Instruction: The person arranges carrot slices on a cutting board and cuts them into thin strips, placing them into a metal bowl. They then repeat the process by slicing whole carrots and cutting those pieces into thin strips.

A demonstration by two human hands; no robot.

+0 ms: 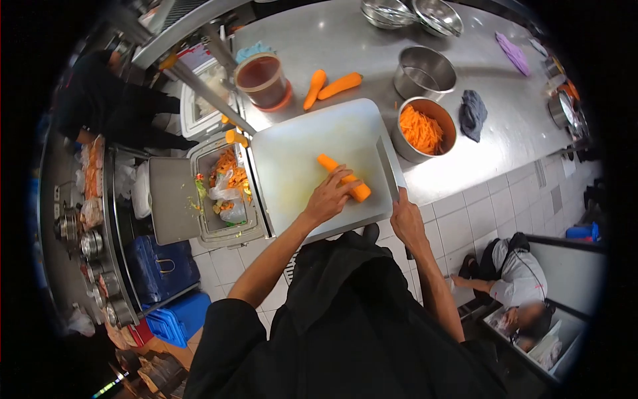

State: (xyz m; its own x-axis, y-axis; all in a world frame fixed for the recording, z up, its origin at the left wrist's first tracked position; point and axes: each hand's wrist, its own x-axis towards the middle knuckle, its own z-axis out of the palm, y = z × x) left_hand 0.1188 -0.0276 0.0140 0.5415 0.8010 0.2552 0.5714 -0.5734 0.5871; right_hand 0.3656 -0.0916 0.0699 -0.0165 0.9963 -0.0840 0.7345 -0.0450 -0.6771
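A peeled carrot lies slantwise on the white cutting board. My left hand presses on it from above, fingers wrapped over its middle. In my right hand is the handle of a kitchen knife, whose broad blade points away from me along the board's right edge, apart from the carrot. Beyond the board lie two more whole carrots. A steel pot of shredded carrot stands just to the right of the board.
Left of the board, an open bin holds peelings and plastic bags. A brown-red tub, an empty steel pot, bowls and a dark cloth sit on the steel counter. One person crouches at lower right; another stands at left.
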